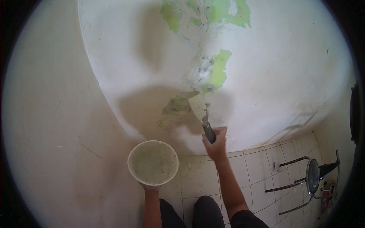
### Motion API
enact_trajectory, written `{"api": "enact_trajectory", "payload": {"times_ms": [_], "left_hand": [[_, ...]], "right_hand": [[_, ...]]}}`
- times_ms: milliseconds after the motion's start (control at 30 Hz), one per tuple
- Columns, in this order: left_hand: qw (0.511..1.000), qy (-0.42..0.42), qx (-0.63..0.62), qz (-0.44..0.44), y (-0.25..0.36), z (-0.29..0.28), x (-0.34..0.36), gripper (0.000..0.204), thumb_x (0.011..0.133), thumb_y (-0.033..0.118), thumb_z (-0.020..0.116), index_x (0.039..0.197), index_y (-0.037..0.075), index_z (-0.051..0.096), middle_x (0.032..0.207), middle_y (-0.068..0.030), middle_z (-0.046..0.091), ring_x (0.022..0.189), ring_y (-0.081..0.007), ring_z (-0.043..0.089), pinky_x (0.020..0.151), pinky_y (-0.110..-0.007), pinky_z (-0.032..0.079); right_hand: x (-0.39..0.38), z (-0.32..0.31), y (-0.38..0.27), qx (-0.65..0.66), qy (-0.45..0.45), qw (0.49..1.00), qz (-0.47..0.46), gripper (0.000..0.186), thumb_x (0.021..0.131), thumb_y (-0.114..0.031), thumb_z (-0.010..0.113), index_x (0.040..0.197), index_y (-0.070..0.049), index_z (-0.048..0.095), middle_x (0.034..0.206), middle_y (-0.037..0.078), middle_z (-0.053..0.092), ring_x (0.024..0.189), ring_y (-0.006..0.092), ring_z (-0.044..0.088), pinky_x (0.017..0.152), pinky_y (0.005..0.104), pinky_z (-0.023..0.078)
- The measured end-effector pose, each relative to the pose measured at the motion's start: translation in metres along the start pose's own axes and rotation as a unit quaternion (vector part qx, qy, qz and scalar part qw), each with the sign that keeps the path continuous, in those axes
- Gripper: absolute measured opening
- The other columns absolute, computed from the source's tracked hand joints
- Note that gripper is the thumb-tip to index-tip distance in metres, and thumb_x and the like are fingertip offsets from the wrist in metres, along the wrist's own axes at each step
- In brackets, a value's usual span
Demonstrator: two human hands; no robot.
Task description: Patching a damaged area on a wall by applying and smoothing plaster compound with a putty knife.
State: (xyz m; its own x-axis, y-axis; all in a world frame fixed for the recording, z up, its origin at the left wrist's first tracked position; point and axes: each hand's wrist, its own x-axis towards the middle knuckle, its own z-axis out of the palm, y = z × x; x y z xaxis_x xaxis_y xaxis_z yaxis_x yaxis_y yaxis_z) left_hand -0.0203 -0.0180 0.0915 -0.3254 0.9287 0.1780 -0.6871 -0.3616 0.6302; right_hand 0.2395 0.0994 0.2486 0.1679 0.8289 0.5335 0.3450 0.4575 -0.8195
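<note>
My right hand (216,144) is closed round the dark handle of a putty knife (198,108). Its broad blade, coated in pale putty, points up at the wall, close to a peeled green patch (175,106); whether it touches the wall I cannot tell. Lower left, my left hand (151,186) holds a round white bucket (130,171) from beneath, its fingers mostly hidden by the bucket. Inside lies pale greyish-green putty (153,161). Higher on the white wall (266,76), more paint has come away, showing bright green (219,70) and grey beneath.
A wall corner runs down on the left, beside another pale wall (57,114). White floor tiles (235,169) with crumbs of debris lie below. At the right, a metal-legged stool (313,176) lies on its side, with a reddish object (327,193) beside it.
</note>
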Motion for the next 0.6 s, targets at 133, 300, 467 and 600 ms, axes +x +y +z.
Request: {"api": "enact_trajectory", "payload": {"times_ms": [133,300,467,600], "left_hand": [[0.997,-0.023,-0.058,-0.046,0.006,0.041,0.013,0.089,0.092,0.075,0.046,0.158,0.017,0.029,0.157,-0.0107,0.038,0.139,-0.0355,0.044,0.111,-0.059,0.044],[0.973,0.001,-0.190,-0.130,-0.030,0.050,0.034,0.084,0.093,0.072,0.043,0.156,0.016,0.035,0.156,-0.0099,0.041,0.139,-0.0352,0.046,0.111,-0.057,0.043],[0.945,0.001,-0.251,-0.210,-0.047,0.073,0.045,0.077,0.095,0.067,0.036,0.153,0.016,0.042,0.154,-0.0093,0.044,0.137,-0.0342,0.047,0.109,-0.054,0.045],[0.960,-0.004,-0.193,-0.205,-0.062,0.081,0.047,0.075,0.096,0.065,0.034,0.151,0.015,0.044,0.151,-0.0098,0.048,0.135,-0.0325,0.050,0.108,-0.052,0.047]], "right_hand": [[0.050,-0.045,-0.055,-0.077,-0.098,0.991,-0.045,0.042,0.081,-0.007,0.080,0.109,-0.001,0.049,0.094,0.019,0.070,0.087,0.0268,0.073,0.075,0.0339,0.055],[0.117,-0.084,-0.085,-0.088,-0.227,0.964,-0.101,0.025,0.085,-0.005,0.079,0.101,0.000,0.062,0.087,0.012,0.072,0.075,0.0152,0.066,0.068,0.0314,0.054],[0.170,-0.094,-0.108,-0.097,-0.259,0.961,-0.007,0.008,0.089,-0.007,0.074,0.088,-0.001,0.068,0.071,0.002,0.066,0.058,0.0071,0.056,0.052,0.0236,0.044],[0.193,-0.093,-0.097,-0.135,-0.249,0.959,-0.002,0.014,0.087,-0.013,0.077,0.085,-0.002,0.069,0.070,0.001,0.062,0.063,0.0074,0.055,0.060,0.0271,0.043]]}}
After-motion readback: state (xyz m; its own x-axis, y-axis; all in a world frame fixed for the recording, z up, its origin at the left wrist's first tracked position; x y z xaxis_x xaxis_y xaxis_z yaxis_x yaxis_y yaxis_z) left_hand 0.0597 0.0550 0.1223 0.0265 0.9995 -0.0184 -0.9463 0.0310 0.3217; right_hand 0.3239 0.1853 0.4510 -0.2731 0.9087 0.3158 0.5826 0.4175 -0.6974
